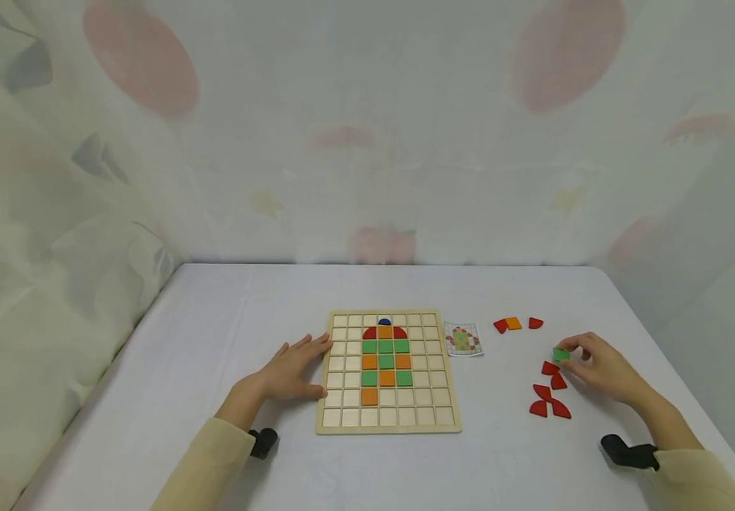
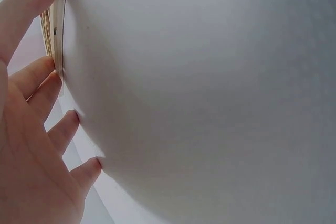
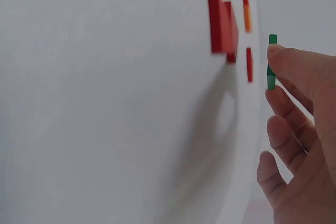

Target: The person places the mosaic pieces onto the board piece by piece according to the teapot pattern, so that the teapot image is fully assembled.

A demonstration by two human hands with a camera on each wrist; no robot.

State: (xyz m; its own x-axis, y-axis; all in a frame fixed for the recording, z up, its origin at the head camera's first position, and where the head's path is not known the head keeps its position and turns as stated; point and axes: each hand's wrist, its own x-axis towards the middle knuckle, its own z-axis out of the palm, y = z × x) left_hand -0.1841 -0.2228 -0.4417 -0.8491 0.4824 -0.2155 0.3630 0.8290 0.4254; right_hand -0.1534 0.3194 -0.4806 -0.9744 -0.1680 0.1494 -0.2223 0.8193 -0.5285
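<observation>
My right hand (image 1: 604,369) pinches a green square tile (image 1: 560,355) between thumb and fingers, over the right side of the table. In the right wrist view the green tile (image 3: 272,61) appears edge-on at the fingertips. With spread fingers, my left hand (image 1: 294,367) touches the left edge of a wooden grid board (image 1: 347,417). The left wrist view has thumb and fingertips against the board's side (image 2: 59,30). On the board, green, orange and red tiles and a blue piece (image 1: 384,322) fill a block of cells around the middle columns.
Right of the board lies a pattern card (image 1: 463,339) showing a coloured design. Several red quarter-round pieces (image 1: 538,408) lie beside my right hand. Farther back are an orange square (image 1: 514,323) and two red pieces (image 1: 535,323). Patterned curtains surround the white table (image 1: 265,298).
</observation>
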